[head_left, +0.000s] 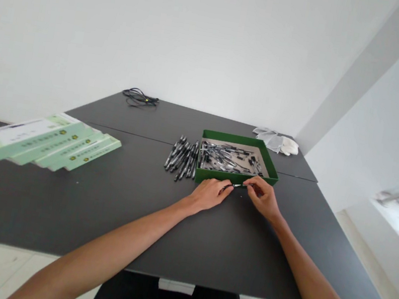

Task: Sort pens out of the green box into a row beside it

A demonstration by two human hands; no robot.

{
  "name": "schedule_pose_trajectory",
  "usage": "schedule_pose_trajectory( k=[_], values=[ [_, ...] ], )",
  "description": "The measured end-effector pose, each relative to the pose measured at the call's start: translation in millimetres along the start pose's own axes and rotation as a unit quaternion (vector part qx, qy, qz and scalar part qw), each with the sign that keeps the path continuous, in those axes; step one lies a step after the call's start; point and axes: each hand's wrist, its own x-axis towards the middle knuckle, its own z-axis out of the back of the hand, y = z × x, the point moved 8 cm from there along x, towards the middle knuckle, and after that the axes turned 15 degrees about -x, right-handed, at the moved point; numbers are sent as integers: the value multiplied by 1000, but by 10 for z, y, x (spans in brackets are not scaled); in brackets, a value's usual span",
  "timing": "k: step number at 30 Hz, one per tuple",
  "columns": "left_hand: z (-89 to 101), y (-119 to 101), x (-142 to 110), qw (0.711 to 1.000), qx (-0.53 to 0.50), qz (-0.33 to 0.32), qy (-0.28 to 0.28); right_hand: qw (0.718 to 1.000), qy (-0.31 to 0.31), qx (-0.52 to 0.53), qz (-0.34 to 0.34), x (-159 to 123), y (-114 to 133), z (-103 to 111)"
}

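Observation:
My left hand [209,195] and my right hand [262,199] meet just in front of the green cardboard tray [218,177], close to its front wall. Between their fingertips is a slim black pen [237,185] with a small silver part, held level; the fingers hide parts of it. The tray holds several black and silver pens [226,158] in a loose jumble. Several similar pens [181,159] lie side by side on the dark table [106,205], just left of the tray.
Pale green flat packets [42,138] overlap at the table's left edge. A coiled black cable [140,97] lies at the far edge. White gloves [275,141] lie behind the tray. A seam crosses the tabletop behind the hands.

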Motion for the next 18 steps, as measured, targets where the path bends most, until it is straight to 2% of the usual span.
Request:
schedule_pose_trajectory(
  k=[5,13,18],
  values=[
    [-14,-14,4,1000,4,-10,9,999,41,-3,8,-12,29,-121],
    [-31,-6,11,1000,-1,-15,23,987,64,119,-89,-29,-225,-275],
    [-48,-27,5,999,8,-29,24,985,119,109,-63,-15,-176,-322]
  ],
)
